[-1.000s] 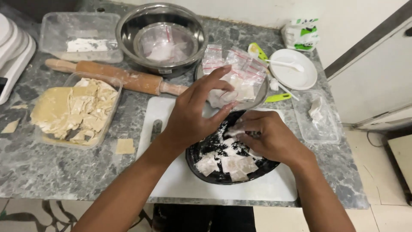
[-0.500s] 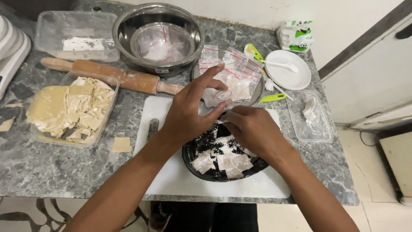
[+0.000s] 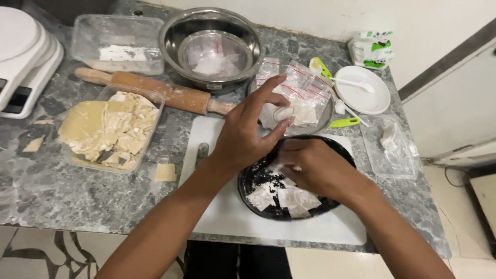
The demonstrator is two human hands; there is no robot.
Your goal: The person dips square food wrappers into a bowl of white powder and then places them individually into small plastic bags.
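While gripped, packet [image 3: 283,113] between hands [image 3: 248,137]

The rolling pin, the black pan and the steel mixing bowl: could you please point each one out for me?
rolling pin [image 3: 155,93], head view, middle of its wooden barrel.
black pan [image 3: 247,182], head view, bare left rim.
steel mixing bowl [image 3: 173,36], head view, left inner wall.

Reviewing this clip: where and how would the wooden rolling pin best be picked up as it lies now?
Probably by the thick middle barrel of the rolling pin, from above. It lies flat on the counter, slanting from upper left to lower right. Its right handle runs toward the left hand; the steel bowl and dough tub crowd its sides.
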